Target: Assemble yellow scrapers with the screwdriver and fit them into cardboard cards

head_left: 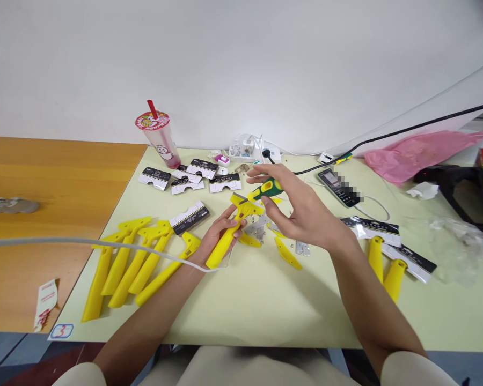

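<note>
My left hand grips a yellow plastic scraper by its handle, the head pointing up and away. My right hand holds a short green-and-yellow screwdriver, its tip resting at the scraper's head. Just beyond the scraper lie loose yellow parts and small metal blades on the pale yellow table.
Several yellow scrapers lie in a row at the left, more with black-and-white sleeves at the right. Cardboard sleeves, a drink cup, a power strip, a phone and a pink bag sit farther back.
</note>
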Demonstrator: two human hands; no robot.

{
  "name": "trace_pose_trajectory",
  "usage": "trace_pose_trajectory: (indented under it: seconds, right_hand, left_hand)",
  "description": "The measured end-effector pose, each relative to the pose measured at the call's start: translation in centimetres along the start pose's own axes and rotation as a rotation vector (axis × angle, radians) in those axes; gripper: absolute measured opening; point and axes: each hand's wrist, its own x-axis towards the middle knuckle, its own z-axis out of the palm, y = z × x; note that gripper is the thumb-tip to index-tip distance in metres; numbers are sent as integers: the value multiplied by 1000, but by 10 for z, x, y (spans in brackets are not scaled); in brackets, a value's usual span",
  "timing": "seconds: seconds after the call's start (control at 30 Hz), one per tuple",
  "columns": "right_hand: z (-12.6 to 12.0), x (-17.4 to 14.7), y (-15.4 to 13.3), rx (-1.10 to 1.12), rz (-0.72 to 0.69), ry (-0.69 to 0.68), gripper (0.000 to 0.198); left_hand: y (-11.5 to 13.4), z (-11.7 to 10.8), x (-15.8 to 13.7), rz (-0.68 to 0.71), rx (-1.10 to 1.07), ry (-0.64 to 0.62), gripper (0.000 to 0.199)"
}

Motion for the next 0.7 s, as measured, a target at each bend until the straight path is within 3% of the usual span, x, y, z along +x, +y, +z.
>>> trace_pose_trajectory:
  seconds: [0.13, 0.3, 0.7]
  right_hand:
    - [-1, 0, 1, -21, -10, 11, 61]
    - [0, 1, 2, -35, -9, 19, 48]
    - [3, 0, 4, -76, 14, 63, 51]
  left_hand:
    - [1, 1, 0, -6, -15, 16, 75]
    - [1, 2, -1, -2, 3, -5, 73]
    - [-1, 2, -1, 0, 28, -33, 64]
